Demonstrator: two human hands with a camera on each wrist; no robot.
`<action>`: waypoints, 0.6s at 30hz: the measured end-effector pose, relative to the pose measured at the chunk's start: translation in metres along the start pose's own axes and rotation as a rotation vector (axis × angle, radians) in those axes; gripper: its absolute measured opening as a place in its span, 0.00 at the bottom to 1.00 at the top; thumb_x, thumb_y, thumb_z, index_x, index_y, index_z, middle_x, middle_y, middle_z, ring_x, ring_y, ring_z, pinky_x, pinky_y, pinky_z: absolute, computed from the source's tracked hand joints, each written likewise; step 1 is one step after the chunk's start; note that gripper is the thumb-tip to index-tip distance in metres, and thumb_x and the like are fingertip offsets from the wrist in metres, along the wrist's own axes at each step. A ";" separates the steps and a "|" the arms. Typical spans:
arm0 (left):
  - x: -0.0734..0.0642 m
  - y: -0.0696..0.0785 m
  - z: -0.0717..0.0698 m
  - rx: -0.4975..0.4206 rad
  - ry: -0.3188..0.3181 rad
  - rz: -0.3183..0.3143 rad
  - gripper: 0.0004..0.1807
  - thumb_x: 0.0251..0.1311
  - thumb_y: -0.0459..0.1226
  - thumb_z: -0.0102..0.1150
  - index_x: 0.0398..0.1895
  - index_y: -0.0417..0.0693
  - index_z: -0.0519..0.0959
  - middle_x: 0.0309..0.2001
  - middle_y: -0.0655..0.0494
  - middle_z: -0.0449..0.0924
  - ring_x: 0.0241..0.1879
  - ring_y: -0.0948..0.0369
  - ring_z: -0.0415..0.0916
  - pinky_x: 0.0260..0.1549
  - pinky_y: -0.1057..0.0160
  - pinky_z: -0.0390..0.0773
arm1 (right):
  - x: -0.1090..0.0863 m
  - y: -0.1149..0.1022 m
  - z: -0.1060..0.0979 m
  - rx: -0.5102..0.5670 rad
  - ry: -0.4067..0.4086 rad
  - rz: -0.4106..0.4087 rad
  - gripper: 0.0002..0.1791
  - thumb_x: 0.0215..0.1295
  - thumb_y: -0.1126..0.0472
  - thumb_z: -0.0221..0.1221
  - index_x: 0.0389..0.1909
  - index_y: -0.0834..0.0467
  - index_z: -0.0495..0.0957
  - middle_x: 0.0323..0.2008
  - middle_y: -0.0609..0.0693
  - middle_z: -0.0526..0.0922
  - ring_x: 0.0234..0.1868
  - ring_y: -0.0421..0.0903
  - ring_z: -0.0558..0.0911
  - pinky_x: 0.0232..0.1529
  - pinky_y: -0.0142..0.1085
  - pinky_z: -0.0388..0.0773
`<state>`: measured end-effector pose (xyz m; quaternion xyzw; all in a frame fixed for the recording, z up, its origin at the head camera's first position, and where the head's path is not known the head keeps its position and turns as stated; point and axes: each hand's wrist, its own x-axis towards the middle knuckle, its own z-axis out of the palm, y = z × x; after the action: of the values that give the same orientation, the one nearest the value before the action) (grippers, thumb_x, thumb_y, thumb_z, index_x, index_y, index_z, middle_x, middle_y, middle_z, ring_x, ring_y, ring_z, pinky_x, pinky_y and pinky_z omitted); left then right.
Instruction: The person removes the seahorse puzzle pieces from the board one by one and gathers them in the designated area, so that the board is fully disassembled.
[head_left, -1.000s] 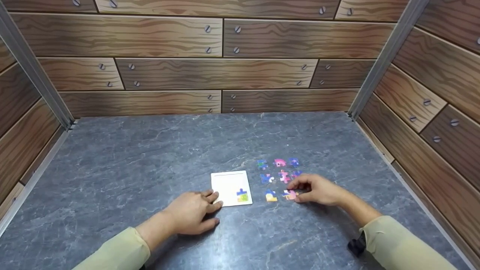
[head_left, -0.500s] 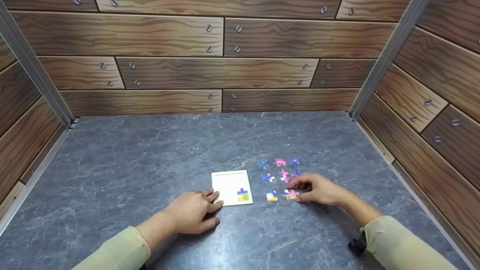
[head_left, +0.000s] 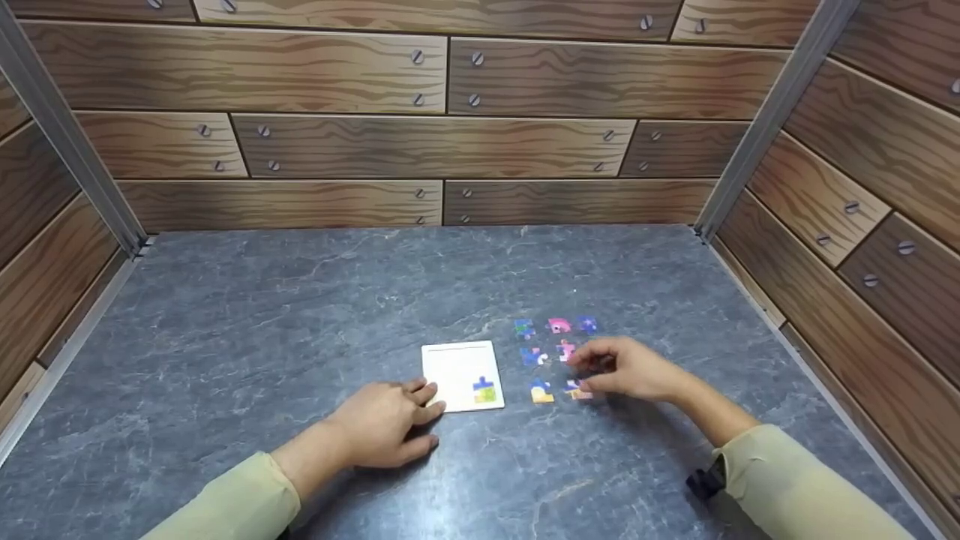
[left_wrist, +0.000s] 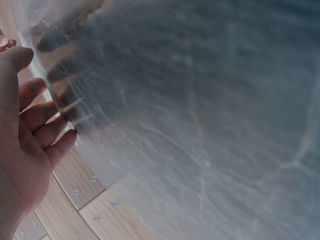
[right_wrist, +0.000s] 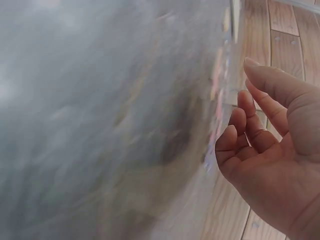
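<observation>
Fingertips of my left hand (head_left: 386,426) rest on the left edge of a white square puzzle board (head_left: 454,367). One yellow, green and blue jigsaw piece (head_left: 484,393) lies in the board's lower right corner. My right hand (head_left: 634,371) hovers just over the right side of the loose pieces, thumb and index finger apart. In the right wrist view nothing shows between the fingers of this hand (right_wrist: 265,135). A pink and yellow jigsaw piece (head_left: 577,391) lies under its thumb, partly hidden. Beside the index fingertip is a pink jigsaw piece (head_left: 565,350).
More jigsaw pieces lie in rows right of the board: a blue and yellow piece (head_left: 541,391), a blue and white piece (head_left: 533,357), a green and blue piece (head_left: 524,328), a pink piece (head_left: 559,325) and a blue piece (head_left: 588,323). Wood-patterned walls (head_left: 337,146) enclose the grey marbled table (head_left: 300,300).
My right hand has lifted slightly and shifted left, away from the pink and yellow piece at its fingertips; it now covers the piece at the middle row's right end. The left hand stays put.
</observation>
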<state>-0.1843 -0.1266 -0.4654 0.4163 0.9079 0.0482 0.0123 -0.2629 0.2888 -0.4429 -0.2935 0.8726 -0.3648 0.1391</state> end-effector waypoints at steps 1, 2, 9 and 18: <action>0.000 0.000 0.000 0.000 0.002 0.000 0.28 0.76 0.53 0.54 0.70 0.48 0.81 0.70 0.40 0.76 0.69 0.44 0.76 0.59 0.44 0.81 | 0.003 -0.003 0.001 -0.013 0.007 -0.009 0.17 0.64 0.63 0.74 0.53 0.61 0.86 0.48 0.56 0.88 0.49 0.54 0.83 0.51 0.40 0.80; 0.000 0.000 0.000 0.001 0.003 0.001 0.28 0.76 0.53 0.54 0.70 0.48 0.81 0.70 0.40 0.76 0.69 0.44 0.76 0.59 0.44 0.81 | 0.006 -0.006 0.002 -0.025 0.012 -0.015 0.17 0.64 0.62 0.74 0.53 0.61 0.86 0.48 0.56 0.88 0.48 0.54 0.83 0.51 0.41 0.80; -0.001 0.000 -0.001 0.004 0.002 0.004 0.28 0.77 0.53 0.54 0.70 0.48 0.81 0.70 0.39 0.76 0.69 0.44 0.76 0.60 0.45 0.81 | 0.031 -0.031 0.016 -0.019 -0.019 -0.043 0.19 0.62 0.61 0.75 0.53 0.59 0.87 0.48 0.57 0.88 0.47 0.58 0.83 0.48 0.40 0.80; 0.000 0.000 -0.002 0.005 -0.008 0.007 0.28 0.77 0.53 0.54 0.70 0.48 0.81 0.70 0.39 0.76 0.68 0.43 0.76 0.60 0.45 0.81 | 0.059 -0.054 0.038 -0.033 -0.081 -0.088 0.17 0.64 0.62 0.74 0.53 0.58 0.88 0.51 0.51 0.88 0.54 0.56 0.83 0.56 0.55 0.79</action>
<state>-0.1841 -0.1263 -0.4637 0.4197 0.9065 0.0445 0.0148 -0.2697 0.2013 -0.4326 -0.3483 0.8585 -0.3438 0.1532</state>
